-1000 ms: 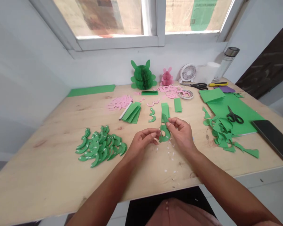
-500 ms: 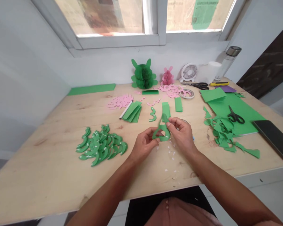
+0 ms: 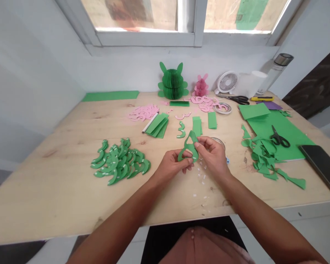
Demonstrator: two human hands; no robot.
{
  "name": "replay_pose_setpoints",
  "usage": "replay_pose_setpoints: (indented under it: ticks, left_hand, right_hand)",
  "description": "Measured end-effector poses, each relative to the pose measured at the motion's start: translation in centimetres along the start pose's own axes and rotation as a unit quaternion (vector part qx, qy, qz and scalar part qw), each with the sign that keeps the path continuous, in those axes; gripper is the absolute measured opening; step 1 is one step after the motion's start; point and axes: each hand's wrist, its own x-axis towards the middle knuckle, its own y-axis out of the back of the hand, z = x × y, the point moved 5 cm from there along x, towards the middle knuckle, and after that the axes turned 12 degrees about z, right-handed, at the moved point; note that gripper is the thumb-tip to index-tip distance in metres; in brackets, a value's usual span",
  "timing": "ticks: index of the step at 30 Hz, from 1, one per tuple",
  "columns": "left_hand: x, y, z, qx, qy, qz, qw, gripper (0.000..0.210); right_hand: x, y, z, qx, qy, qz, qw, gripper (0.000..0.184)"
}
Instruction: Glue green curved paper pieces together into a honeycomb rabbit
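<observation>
Between my hands, just above the table, is a curved green paper cutout (image 3: 192, 148) with openings in its middle and a small white strip near its lower edge. My left hand (image 3: 174, 161) pinches its lower left side, thumb in front. My right hand (image 3: 211, 152) grips its right edge between thumb and fingers. A heap of similar green paper cutouts with white strips (image 3: 121, 161) lies to the left. One wavy green cutout (image 3: 181, 129) rests beyond my hands. Tiny white paper bits (image 3: 200, 178) are scattered below them. A tape roll (image 3: 218, 141) is partly hidden behind my right hand.
Black scissors (image 3: 279, 137), green scraps (image 3: 264, 156) and a phone (image 3: 321, 167) lie at the right. Folded green papers (image 3: 157, 125), a white pen (image 3: 150, 123) and pink cutouts (image 3: 144, 112) sit farther back. Green (image 3: 172, 84) and pink (image 3: 201, 86) honeycomb paper figures stand by the wall.
My left thumb has moved up and right across the cutout's lower part, and its fingers now show beneath. The cutout has turned slightly. The whole view has shifted a little.
</observation>
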Motion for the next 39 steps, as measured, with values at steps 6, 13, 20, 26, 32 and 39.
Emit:
replay_pose_setpoints:
  ticks: [6, 13, 20, 26, 32, 39]
  left_hand:
    - [0.6, 1.1, 0.3, -0.024, -0.030, 0.084, 0.996, 0.015]
    - [0.7, 1.9, 0.7, 0.002, -0.063, 0.135, 0.989, 0.015]
    - [0.4, 1.8, 1.1, 0.073, -0.118, 0.138, 0.981, 0.009]
    - [0.2, 1.6, 1.2, 0.076, -0.132, 0.133, 0.979, 0.010]
    - [0.2, 1.6, 1.4, 0.088, -0.137, 0.127, 0.978, 0.011]
    - [0.2, 1.7, 1.3, 0.098, -0.154, 0.123, 0.975, 0.012]
  right_hand:
    - [-0.4, -0.4, -0.5, -0.081, 0.040, -0.033, 0.995, 0.020]
    - [-1.4, -0.9, -2.4, -0.216, 0.245, -0.033, 0.945, 0.008]
    - [-1.7, -1.1, -2.5, -0.246, 0.247, -0.018, 0.937, 0.004]
    - [-1.7, -1.2, -2.6, -0.249, 0.256, -0.011, 0.934, 0.005]
    - [-1.7, -1.1, -2.5, -0.248, 0.254, -0.015, 0.935, 0.005]
    - [-1.6, -1.1, -2.5, -0.239, 0.244, -0.017, 0.940, 0.004]
